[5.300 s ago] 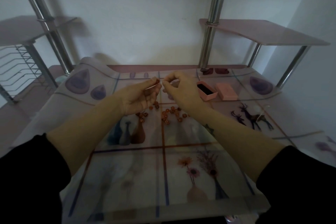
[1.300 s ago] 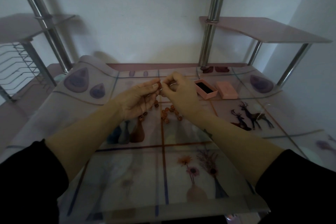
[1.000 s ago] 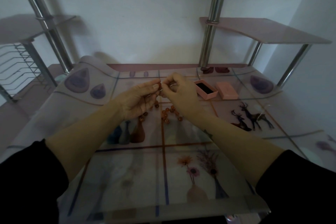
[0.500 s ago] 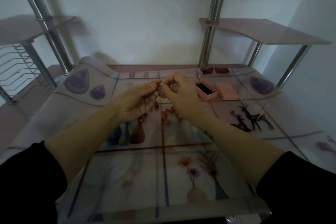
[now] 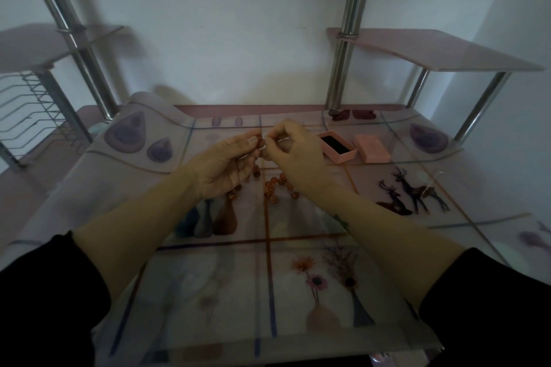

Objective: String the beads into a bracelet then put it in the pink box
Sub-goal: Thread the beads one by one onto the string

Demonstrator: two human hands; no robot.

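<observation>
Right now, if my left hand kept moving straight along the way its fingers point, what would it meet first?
Your right hand: its pinched fingertips sit just past the small orange-brown bead that your left hand pinches. Depth is unclear, but they look almost touching.

Left hand [image 5: 226,164]: thumb and forefinger pinching a small round reddish-brown bead [image 5: 260,139].
Right hand [image 5: 298,158]: fingers curled, tips pinched (we cannot see on what).
Forearms: bare, converging.
</observation>
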